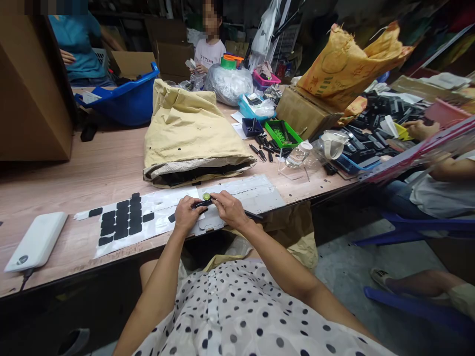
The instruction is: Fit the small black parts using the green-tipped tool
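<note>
Near the table's front edge, my left hand [185,213] is closed around one end of a slim black part [201,203]. The fingers of my right hand [229,209] are pinched at the part's other end, close to the left fingers. A small round light-green piece [206,196] shows between the hands; whether it is attached to the part I cannot tell. Under the hands lies a grey-white cardboard sheet [256,192]. Beside my right wrist, a black rod [254,215] pokes out at the table edge. Left of my hands, a white sheet [154,210] carries rows of black rounded pads [121,220].
A yellowish sack [193,133] lies just beyond my hands, its dark mouth facing me. A white power bank [37,241] with a cable is at far left. To the right stand a green tray [283,133] and a jar [299,154]. Other people sit around the table.
</note>
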`<state>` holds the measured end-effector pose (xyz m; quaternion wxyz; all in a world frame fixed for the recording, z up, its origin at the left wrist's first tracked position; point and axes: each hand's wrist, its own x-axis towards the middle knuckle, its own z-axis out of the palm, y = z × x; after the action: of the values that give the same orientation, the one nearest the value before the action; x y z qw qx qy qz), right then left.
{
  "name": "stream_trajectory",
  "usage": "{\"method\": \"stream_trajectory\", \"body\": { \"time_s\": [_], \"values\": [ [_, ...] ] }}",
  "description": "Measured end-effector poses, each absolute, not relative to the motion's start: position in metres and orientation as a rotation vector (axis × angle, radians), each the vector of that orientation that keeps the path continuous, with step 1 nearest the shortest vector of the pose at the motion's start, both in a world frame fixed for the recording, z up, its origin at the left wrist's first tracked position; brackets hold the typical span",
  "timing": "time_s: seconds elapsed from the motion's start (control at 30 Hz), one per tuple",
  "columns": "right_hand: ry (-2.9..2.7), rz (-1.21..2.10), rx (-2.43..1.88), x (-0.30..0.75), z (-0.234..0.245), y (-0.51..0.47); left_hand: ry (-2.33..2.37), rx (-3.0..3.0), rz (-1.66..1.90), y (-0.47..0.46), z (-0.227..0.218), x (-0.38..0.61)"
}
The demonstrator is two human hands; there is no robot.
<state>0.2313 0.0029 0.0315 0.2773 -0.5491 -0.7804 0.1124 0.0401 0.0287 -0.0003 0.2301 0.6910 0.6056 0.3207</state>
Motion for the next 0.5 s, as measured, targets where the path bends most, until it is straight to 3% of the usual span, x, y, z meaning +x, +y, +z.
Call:
{"method": "stream_trajectory", "body": {
  "time_s": [0.5],
  "values": [
    [-2.220,0.367,-1.614,0.217,0.060,-0.004,1.685,1.849,0.857,0.028,0.003,0.044]
  ]
}}
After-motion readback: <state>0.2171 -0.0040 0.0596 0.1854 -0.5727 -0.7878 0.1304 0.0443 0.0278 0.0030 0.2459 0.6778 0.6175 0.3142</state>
